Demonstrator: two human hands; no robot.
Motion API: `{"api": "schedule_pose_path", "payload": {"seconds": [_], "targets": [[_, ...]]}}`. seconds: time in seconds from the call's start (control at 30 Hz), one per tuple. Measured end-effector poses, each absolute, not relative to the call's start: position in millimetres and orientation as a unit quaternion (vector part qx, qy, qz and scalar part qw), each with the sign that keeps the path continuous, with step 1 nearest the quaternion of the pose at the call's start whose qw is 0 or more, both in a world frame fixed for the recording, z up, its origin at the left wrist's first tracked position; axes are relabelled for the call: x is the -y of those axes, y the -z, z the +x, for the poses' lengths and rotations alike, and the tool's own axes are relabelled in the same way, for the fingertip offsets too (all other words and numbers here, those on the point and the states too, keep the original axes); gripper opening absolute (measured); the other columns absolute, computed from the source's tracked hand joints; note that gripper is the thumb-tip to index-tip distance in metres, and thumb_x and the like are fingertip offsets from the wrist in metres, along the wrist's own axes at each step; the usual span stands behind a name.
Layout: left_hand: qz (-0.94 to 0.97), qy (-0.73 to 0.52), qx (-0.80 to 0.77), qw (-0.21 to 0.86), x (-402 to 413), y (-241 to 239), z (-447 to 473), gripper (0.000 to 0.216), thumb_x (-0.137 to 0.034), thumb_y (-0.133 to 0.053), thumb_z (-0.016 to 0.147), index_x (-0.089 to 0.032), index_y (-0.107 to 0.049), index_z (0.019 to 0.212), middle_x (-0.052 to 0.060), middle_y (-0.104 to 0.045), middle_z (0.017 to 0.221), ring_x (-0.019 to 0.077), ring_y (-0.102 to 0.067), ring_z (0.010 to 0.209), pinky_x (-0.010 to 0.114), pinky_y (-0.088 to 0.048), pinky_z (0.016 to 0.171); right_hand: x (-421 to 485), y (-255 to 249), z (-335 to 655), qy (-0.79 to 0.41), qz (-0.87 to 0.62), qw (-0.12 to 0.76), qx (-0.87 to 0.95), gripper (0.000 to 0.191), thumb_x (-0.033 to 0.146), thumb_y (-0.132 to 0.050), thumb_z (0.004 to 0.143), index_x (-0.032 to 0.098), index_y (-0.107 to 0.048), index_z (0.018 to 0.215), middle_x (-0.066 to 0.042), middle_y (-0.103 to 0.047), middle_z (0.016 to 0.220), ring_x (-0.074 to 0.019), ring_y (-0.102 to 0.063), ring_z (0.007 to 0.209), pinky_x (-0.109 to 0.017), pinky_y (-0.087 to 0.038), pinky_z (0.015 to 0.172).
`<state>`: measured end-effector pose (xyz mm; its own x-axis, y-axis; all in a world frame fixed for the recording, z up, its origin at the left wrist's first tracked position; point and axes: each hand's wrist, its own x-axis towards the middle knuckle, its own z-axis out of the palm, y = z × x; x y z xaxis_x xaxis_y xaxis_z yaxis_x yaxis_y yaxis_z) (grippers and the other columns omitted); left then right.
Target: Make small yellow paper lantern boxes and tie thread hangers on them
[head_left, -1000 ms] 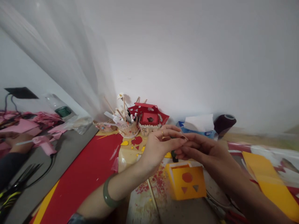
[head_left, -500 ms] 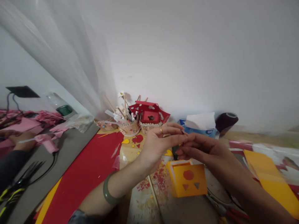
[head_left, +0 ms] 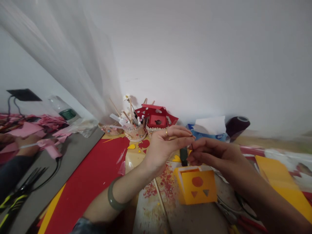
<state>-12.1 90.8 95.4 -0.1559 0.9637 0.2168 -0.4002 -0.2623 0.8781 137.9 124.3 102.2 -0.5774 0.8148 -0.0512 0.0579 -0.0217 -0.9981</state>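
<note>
My left hand [head_left: 165,146] is raised over the table with a gold ring and a green bangle on that arm; its fingertips are pinched together at the right. My right hand [head_left: 212,154] meets it from the right, fingers pinched too. A thin dark thread [head_left: 192,147] shows between the two sets of fingertips. Below the hands stands a yellow paper box [head_left: 197,187] with a red circle and two triangles on its front.
A red paper sheet [head_left: 90,175] lies at the left, a yellow sheet [head_left: 280,182] at the right. Against the wall are a red paper house [head_left: 156,118], stick-filled baskets [head_left: 134,130], a tissue pack [head_left: 207,128] and a dark spool [head_left: 237,125]. Another person's hand [head_left: 24,148] works with pink paper at far left.
My two hands have drawn slightly apart, the right one shifting right, so a short piece of thread now shows between the fingertips. The view has drifted a little.
</note>
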Motion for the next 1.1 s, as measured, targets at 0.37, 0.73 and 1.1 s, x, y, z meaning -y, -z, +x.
{"api": "schedule_pose_path", "payload": {"seconds": [0.37, 0.73, 1.1], "targets": [[0.446, -0.56, -0.409, 0.566, -97, -96, -19, 0.008, -0.019, -0.069, 0.069, -0.013, -0.065, 0.072, 0.0, -0.066, 0.062, 0.0073, -0.057, 0.048, 0.021, -0.046, 0.05, -135, -95, 150, -0.424, -0.385, 0.349, 0.742, 0.028, 0.045, -0.064, 0.076, 0.023, -0.067, 0.093, 0.0, -0.067, 0.069, -0.0124, -0.059, 0.056, -0.022, -0.044, 0.046], [0.472, -0.427, -0.452, 0.625, -104, -97, -29, 0.006, -0.008, -0.063, 0.072, -0.012, -0.063, 0.068, -0.004, -0.063, 0.054, 0.0053, -0.059, 0.044, 0.017, -0.046, 0.048, -138, -86, 148, -0.177, -0.242, 0.385, 0.873, 0.013, 0.025, -0.056, 0.087, 0.024, -0.068, 0.092, -0.002, -0.067, 0.09, -0.014, -0.063, 0.077, -0.025, -0.051, 0.063], [0.443, -0.416, -0.439, 0.662, -106, -95, -28, 0.013, -0.011, -0.069, 0.067, -0.011, -0.069, 0.081, 0.002, -0.069, 0.067, 0.0103, -0.066, 0.063, 0.024, -0.052, 0.066, -141, -84, 153, -0.033, -0.235, 0.402, 0.885, 0.009, 0.015, -0.056, 0.084, 0.019, -0.065, 0.087, -0.002, -0.07, 0.085, -0.0116, -0.065, 0.07, -0.022, -0.05, 0.059]]}}
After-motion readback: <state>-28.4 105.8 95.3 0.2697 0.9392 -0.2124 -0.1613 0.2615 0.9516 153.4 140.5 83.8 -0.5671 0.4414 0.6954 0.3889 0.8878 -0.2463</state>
